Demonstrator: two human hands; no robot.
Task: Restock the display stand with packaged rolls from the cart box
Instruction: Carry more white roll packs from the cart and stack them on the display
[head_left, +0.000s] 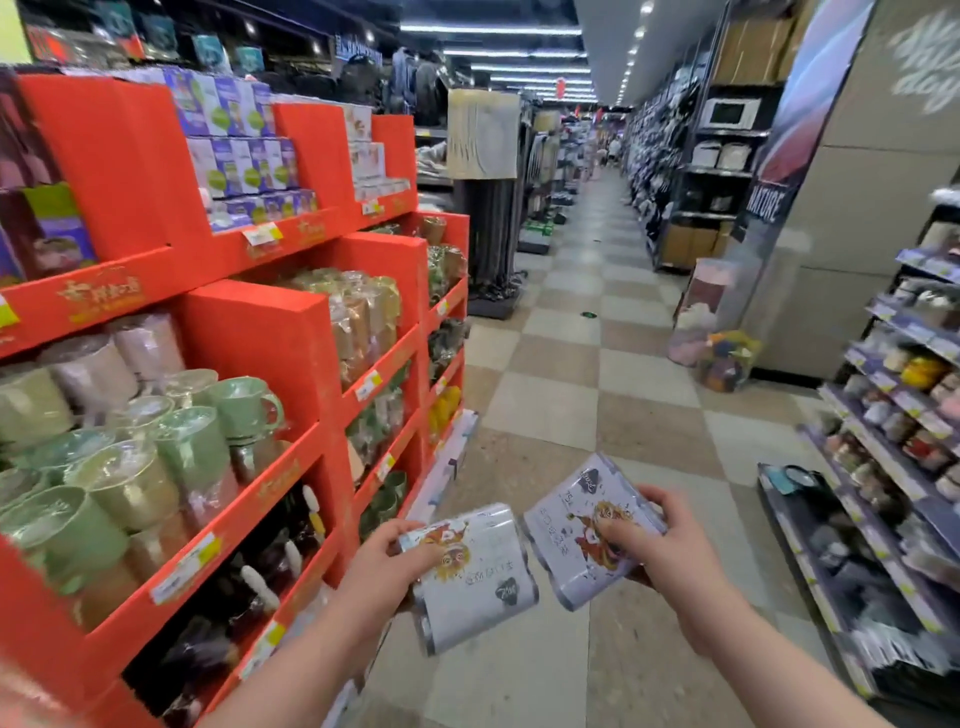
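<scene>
- Plastic film is judged slippery: a pack may be dropped, since each is gripped by one hand only.
- Mugs (244, 405) on the red display stand (249, 332) may be knocked by a swung pack.
- The left pack (472, 577) is pinched at its edge by the left hand (389, 551). The right pack (582, 525) is clasped by the right hand (660, 551). Both packs are held over the aisle floor (545, 395), beside the stand.

The one camera sits on my head and looks forward and down along a shop aisle, its wide lens bowing the edges. Nearest the lens, low in the middle, are my left hand (395, 551) gripping the left pack (475, 582) and my right hand (662, 548) gripping the right pack (571, 540). The red display stand (249, 332) fills the left side close by. Shelves (883, 467) crowd the right edge, and the checkered floor (545, 405) runs off into the distance.
</scene>
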